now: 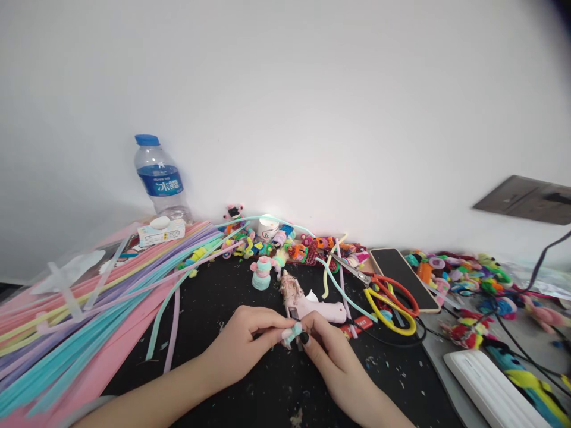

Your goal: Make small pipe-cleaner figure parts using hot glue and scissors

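Observation:
Between the fingertips of both hands is a small, pale blue bent piece of pipe cleaner (293, 333), partly covered by the fingers. My left hand (243, 342) pinches it from the left, and my right hand (332, 353) pinches it from the right. Just beyond the fingers lies a pale pink glue gun (314, 307) with a stained, brownish nozzle end. A small mint-and-pink pipe cleaner figure (262, 274) stands behind my left hand on the black mat (209, 315).
Bundled pastel pipe cleaners (134, 297) fill the left side, with a water bottle (160, 181) behind. Red-and-yellow scissors (395, 300), a phone (404, 279) and a white power strip-like block (491, 386) lie to the right. Several colourful figures (307, 249) line the wall; cables cross the right side.

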Demonstrator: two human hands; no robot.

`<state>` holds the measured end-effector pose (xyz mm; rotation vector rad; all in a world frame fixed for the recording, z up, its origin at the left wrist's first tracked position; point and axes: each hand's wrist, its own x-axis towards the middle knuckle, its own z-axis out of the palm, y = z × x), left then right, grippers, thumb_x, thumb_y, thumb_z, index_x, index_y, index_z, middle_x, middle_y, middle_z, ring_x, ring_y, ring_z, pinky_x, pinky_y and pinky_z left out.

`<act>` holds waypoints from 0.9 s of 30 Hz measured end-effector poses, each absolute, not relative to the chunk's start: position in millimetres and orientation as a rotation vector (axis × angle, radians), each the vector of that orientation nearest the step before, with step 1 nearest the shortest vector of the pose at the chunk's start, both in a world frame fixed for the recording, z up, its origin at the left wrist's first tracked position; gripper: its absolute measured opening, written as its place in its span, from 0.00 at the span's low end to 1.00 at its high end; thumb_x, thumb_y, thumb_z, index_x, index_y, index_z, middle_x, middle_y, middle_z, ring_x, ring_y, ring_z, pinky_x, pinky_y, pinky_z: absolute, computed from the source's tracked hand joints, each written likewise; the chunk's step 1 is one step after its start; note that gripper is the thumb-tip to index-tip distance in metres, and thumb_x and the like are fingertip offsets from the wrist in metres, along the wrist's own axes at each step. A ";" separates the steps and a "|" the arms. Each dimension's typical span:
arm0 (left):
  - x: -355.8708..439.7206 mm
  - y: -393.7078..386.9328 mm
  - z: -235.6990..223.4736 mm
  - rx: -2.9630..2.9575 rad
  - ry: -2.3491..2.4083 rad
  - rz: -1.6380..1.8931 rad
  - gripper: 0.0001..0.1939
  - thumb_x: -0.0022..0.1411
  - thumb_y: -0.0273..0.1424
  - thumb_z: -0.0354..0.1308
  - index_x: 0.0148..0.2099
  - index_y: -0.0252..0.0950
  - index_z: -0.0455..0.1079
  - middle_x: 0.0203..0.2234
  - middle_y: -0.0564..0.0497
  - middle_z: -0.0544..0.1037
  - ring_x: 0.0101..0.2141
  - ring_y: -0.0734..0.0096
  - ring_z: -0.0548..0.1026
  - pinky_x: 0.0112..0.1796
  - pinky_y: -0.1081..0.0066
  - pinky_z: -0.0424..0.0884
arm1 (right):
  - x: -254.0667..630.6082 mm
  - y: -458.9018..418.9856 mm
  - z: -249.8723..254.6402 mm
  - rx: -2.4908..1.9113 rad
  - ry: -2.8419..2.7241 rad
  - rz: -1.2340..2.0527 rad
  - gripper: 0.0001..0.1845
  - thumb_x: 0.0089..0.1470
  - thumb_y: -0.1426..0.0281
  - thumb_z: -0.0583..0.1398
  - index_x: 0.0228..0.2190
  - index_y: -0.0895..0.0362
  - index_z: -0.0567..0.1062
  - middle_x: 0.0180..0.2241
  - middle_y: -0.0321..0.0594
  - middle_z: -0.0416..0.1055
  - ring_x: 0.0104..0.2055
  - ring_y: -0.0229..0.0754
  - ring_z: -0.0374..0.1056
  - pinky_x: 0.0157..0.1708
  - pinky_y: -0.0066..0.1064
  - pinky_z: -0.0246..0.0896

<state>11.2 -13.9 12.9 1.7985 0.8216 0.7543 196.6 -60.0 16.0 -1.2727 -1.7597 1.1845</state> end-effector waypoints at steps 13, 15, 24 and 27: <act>17.9 -15.2 5.0 1.220 0.793 0.696 0.06 0.51 0.29 0.62 0.32 0.29 0.75 0.22 0.50 0.79 0.25 0.71 0.75 0.31 0.74 0.70 | 197.8 -58.2 21.0 -1.200 -1.797 1.228 0.08 0.61 0.69 0.50 0.31 0.56 0.65 0.28 0.32 0.63 0.30 0.35 0.58 0.30 0.24 0.53; 18.0 -15.1 5.8 1.204 0.793 0.693 0.07 0.51 0.29 0.63 0.31 0.29 0.75 0.22 0.50 0.79 0.25 0.71 0.75 0.30 0.74 0.70 | 197.9 -57.5 20.1 -1.209 -1.789 1.230 0.08 0.61 0.69 0.50 0.30 0.56 0.64 0.27 0.32 0.63 0.29 0.35 0.57 0.29 0.24 0.52; 17.6 -17.4 10.9 1.105 0.714 0.663 0.08 0.49 0.31 0.64 0.30 0.30 0.74 0.21 0.50 0.79 0.24 0.71 0.76 0.30 0.73 0.70 | 200.5 -60.2 17.3 -1.237 -1.785 1.288 0.11 0.61 0.64 0.49 0.30 0.57 0.64 0.28 0.34 0.64 0.30 0.36 0.57 0.31 0.26 0.54; 18.3 -19.0 10.9 1.065 0.702 0.654 0.08 0.48 0.30 0.65 0.29 0.30 0.73 0.20 0.51 0.78 0.24 0.71 0.76 0.30 0.73 0.70 | 200.9 -60.8 17.3 -1.245 -1.793 1.302 0.12 0.61 0.63 0.49 0.29 0.56 0.63 0.26 0.33 0.61 0.28 0.36 0.55 0.29 0.26 0.53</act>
